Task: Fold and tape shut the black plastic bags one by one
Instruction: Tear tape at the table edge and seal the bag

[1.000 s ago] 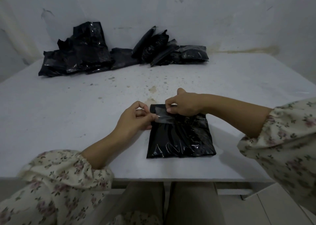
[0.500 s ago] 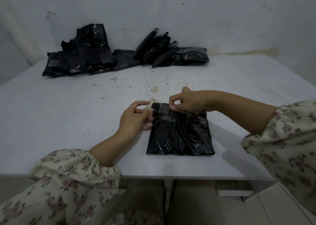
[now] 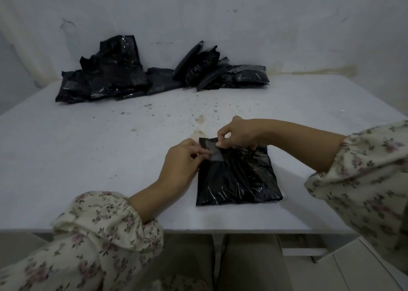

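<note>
A folded black plastic bag (image 3: 237, 175) lies flat, glossy and creased, just right of the frame's centre, with a strip of clear tape (image 3: 213, 152) across its upper left corner. More black bags (image 3: 114, 74) are heaped at upper left and upper centre.

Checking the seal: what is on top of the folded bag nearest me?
A clear tape strip lies on the folded bag by its top left corner, with both the left hand and right hand pressing there. The bag's contents are hidden.
</note>
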The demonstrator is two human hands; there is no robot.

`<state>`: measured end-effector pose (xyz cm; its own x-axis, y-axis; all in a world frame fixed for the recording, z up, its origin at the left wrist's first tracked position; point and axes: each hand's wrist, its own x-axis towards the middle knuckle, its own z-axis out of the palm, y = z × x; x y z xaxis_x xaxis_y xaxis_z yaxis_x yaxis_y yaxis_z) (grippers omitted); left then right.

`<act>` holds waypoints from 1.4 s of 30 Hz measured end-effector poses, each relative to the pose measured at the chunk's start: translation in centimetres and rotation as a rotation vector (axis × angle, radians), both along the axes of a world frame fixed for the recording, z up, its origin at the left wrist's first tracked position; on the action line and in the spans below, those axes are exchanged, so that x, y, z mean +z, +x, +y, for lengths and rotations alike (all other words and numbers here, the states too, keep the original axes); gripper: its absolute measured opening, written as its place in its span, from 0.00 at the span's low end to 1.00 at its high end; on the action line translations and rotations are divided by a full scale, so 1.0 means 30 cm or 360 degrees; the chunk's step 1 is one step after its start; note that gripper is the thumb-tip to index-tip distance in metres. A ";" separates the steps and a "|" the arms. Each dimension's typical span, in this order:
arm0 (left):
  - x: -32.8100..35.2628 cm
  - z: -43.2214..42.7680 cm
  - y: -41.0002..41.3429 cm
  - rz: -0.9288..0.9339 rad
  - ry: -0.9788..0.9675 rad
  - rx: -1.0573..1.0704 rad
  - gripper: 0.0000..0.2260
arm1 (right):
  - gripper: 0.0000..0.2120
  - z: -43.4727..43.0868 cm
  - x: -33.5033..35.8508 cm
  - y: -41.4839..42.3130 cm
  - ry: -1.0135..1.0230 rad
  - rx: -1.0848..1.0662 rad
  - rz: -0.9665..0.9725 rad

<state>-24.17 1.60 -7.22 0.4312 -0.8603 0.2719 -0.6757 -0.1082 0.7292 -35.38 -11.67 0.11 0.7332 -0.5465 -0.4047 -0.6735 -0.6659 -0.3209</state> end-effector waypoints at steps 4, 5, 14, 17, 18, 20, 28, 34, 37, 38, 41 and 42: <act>-0.004 0.008 0.009 -0.0277 0.0020 -0.0139 0.07 | 0.13 0.006 0.004 0.013 0.0009 -0.0037 0.0032; -0.005 0.010 0.011 -0.0313 0.0019 -0.0181 0.08 | 0.13 0.010 0.006 0.016 -0.0001 -0.0036 0.0049; -0.026 0.035 0.027 -0.0488 -0.0032 -0.0224 0.09 | 0.13 0.039 0.006 0.036 -0.0106 0.0020 0.0154; -0.029 0.039 0.030 -0.0386 0.0000 -0.0235 0.09 | 0.13 0.041 0.010 0.033 -0.0082 0.0005 0.0145; -0.027 0.040 0.030 -0.0328 0.0018 -0.0247 0.09 | 0.14 0.039 0.013 0.030 -0.0058 -0.0006 0.0121; -0.022 0.042 0.028 -0.0192 0.0016 -0.0246 0.09 | 0.14 0.029 0.018 0.020 0.0032 -0.0039 0.0032; -0.010 0.057 0.024 0.0497 -0.0092 -0.0077 0.08 | 0.09 0.003 0.030 -0.016 0.0379 -0.0221 -0.0201; -0.004 0.059 0.026 0.0544 -0.0098 -0.0101 0.09 | 0.10 -0.023 0.032 -0.055 0.0480 -0.0220 -0.0311; 0.001 0.054 0.022 0.0425 -0.0036 -0.0120 0.08 | 0.08 -0.024 0.031 -0.068 0.0535 -0.0233 -0.0374; 0.003 0.054 0.021 0.0373 -0.0024 -0.0118 0.06 | 0.08 -0.019 0.029 -0.065 0.0523 -0.0227 -0.0375; 0.013 0.057 0.022 0.0404 -0.0009 -0.0093 0.08 | 0.08 -0.001 0.026 -0.037 0.0407 -0.0208 -0.0296; 0.015 0.055 0.021 0.0479 -0.0008 -0.0082 0.14 | 0.08 0.005 0.025 -0.025 0.0363 -0.0203 -0.0247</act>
<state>-23.53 3.24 -6.76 0.4489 -0.8821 0.1428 -0.4335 -0.0753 0.8980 -36.12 -11.53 0.86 0.7274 -0.5457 -0.4160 -0.6780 -0.4781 -0.5583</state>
